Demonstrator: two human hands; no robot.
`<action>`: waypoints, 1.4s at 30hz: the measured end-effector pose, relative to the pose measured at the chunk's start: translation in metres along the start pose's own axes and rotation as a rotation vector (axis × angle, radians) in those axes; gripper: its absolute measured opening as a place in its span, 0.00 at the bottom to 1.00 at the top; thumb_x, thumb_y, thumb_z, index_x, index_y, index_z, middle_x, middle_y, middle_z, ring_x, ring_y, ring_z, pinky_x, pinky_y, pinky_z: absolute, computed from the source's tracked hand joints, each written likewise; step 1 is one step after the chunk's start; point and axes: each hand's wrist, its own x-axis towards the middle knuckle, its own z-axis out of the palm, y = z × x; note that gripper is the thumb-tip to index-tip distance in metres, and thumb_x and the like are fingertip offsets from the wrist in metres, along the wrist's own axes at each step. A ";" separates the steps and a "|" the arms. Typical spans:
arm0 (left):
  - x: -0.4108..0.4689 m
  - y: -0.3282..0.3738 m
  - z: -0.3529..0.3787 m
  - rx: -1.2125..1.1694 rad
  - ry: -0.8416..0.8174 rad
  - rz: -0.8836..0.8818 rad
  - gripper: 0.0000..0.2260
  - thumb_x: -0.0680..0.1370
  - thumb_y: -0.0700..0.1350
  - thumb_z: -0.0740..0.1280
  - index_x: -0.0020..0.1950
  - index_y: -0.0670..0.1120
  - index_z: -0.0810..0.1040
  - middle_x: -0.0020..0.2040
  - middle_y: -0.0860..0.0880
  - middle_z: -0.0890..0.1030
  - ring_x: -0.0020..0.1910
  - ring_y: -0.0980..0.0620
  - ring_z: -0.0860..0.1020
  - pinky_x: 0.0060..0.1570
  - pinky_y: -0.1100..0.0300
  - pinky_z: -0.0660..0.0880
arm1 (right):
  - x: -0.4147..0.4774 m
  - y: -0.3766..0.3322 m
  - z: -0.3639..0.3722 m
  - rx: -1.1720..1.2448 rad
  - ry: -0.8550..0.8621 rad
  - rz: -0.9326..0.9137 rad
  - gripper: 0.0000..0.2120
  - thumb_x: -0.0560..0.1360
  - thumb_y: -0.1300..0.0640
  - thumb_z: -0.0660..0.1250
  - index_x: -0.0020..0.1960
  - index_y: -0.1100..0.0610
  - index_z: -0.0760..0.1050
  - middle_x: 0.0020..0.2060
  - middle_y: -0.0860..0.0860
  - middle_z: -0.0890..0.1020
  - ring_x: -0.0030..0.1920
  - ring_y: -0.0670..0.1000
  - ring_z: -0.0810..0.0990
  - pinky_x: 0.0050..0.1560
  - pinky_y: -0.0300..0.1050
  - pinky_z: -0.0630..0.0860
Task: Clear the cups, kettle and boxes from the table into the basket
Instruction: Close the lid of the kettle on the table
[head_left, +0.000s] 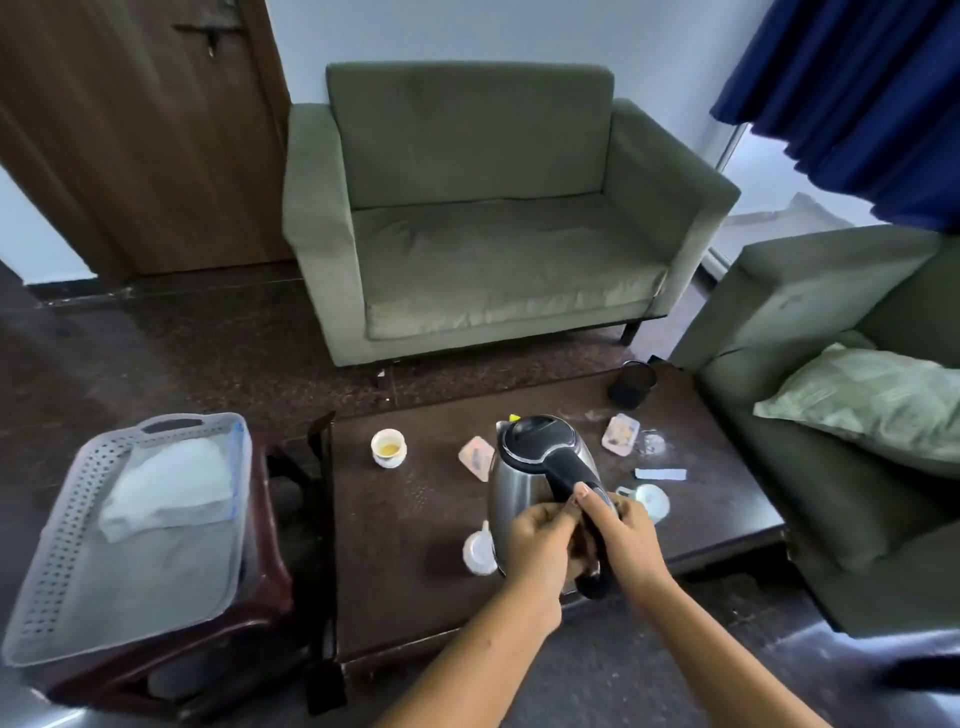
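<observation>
- Gripping the black handle of the stainless-steel electric kettle (524, 483) with black lid, both hands meet at the near side of the dark brown wooden coffee table (405, 597).
- The left hand (540, 540) has its fingers curled against the handle from the left. The right hand (623, 535) wraps the handle from the right, its thumb laid along the top.
- The kettle stands above the table's near middle. The hands hide its base, so I cannot tell whether it rests on the wood.
- A small white cup (478, 553) sits just left of the kettle's lower body, and another white cup (652, 501) sits just right of the right hand.
- A white cup holding yellowish liquid (388, 447) stands upright farther left, well apart from the kettle.
- A small flat pink box (475, 454) lies just behind the kettle on its left, and a similar pale box (620, 434) lies to the kettle's right.
- A pale blue paper strip (660, 474) lies near the right cup, and a black mesh holder (632, 384) stands at the far right corner.
- The grey perforated plastic basket (67, 545) sits left of the table on a dark red stool (270, 582), with a white folded cloth (171, 483) inside.
- A green fabric sofa (467, 208) faces the table's far side. A second green sofa (810, 291) at the right carries a pale green cushion (872, 400).
</observation>
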 end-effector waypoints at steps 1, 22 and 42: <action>0.004 -0.005 0.012 0.010 -0.002 -0.021 0.09 0.77 0.43 0.68 0.38 0.41 0.76 0.39 0.40 0.80 0.35 0.48 0.78 0.47 0.49 0.79 | 0.004 0.004 -0.013 -0.015 0.022 0.010 0.22 0.69 0.41 0.70 0.24 0.53 0.70 0.21 0.50 0.71 0.24 0.47 0.71 0.24 0.37 0.68; 0.160 -0.037 0.094 -0.078 0.048 -0.323 0.08 0.74 0.39 0.70 0.44 0.43 0.70 0.38 0.44 0.81 0.36 0.51 0.81 0.31 0.58 0.81 | 0.137 0.082 -0.091 -0.239 0.022 0.298 0.22 0.75 0.47 0.68 0.26 0.58 0.75 0.21 0.53 0.78 0.21 0.45 0.72 0.24 0.32 0.68; 0.191 -0.032 0.105 -0.120 0.136 -0.331 0.05 0.78 0.38 0.65 0.43 0.42 0.70 0.36 0.44 0.78 0.33 0.49 0.79 0.24 0.61 0.78 | 0.179 0.063 -0.092 -0.428 -0.169 0.376 0.26 0.73 0.41 0.68 0.25 0.58 0.70 0.18 0.49 0.74 0.20 0.46 0.71 0.24 0.34 0.68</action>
